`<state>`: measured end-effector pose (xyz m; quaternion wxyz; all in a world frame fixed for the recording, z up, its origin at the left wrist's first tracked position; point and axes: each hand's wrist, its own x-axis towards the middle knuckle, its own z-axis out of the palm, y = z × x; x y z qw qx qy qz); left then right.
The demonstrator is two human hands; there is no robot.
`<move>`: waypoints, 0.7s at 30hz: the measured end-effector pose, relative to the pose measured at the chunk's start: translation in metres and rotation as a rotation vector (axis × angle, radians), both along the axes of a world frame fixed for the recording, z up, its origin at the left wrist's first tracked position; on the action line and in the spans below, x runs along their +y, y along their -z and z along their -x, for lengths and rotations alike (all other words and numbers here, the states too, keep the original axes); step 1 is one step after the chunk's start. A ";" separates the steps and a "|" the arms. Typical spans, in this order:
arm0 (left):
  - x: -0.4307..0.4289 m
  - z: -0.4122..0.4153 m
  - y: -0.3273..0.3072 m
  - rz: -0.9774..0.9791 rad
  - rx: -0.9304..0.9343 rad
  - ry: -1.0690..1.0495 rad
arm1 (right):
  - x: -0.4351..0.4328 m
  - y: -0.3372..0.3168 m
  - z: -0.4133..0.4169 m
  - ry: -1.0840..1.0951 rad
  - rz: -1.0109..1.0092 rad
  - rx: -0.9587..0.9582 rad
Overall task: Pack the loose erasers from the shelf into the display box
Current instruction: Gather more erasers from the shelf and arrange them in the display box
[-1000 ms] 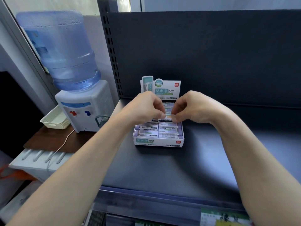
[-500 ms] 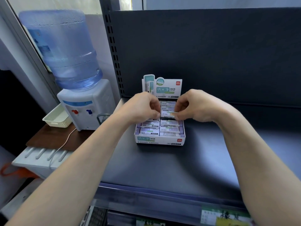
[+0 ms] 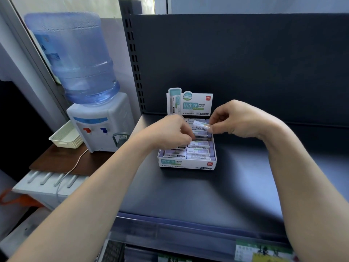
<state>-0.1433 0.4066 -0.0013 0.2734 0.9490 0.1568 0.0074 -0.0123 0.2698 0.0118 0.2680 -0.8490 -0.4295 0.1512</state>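
A white display box (image 3: 187, 163) with an upright printed back card (image 3: 190, 104) stands on the dark shelf (image 3: 188, 193). Rows of wrapped erasers (image 3: 200, 153) lie packed in it. My right hand (image 3: 239, 118) pinches one eraser (image 3: 201, 125), barcode side up, a little above the box's back rows. My left hand (image 3: 170, 133) hovers over the box's left half with curled fingertips reaching down among the packed erasers; whether it grips one is hidden.
A water dispenser (image 3: 98, 120) with a blue bottle (image 3: 75, 59) stands left of the shelf on a brown table, beside a cream basket (image 3: 65, 136). The shelf's slotted upright (image 3: 134, 63) and dark back panel rise behind the box.
My right hand has lifted the eraser up and slightly right, away from my left hand. My left hand has dropped its fingertips into the box.
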 end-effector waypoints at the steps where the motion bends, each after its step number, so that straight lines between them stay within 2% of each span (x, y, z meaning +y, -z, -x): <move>1: 0.000 0.000 0.000 -0.008 0.016 0.018 | 0.000 0.000 0.000 -0.006 0.007 0.003; 9: 0.000 -0.007 0.000 -0.186 0.211 0.133 | -0.001 -0.003 0.002 -0.005 0.012 0.016; 14: 0.003 -0.005 0.002 -0.114 0.174 0.099 | -0.002 -0.003 0.001 -0.006 0.025 0.020; 21: 0.000 -0.005 0.004 -0.127 0.126 0.088 | -0.001 -0.003 0.003 -0.018 0.021 0.012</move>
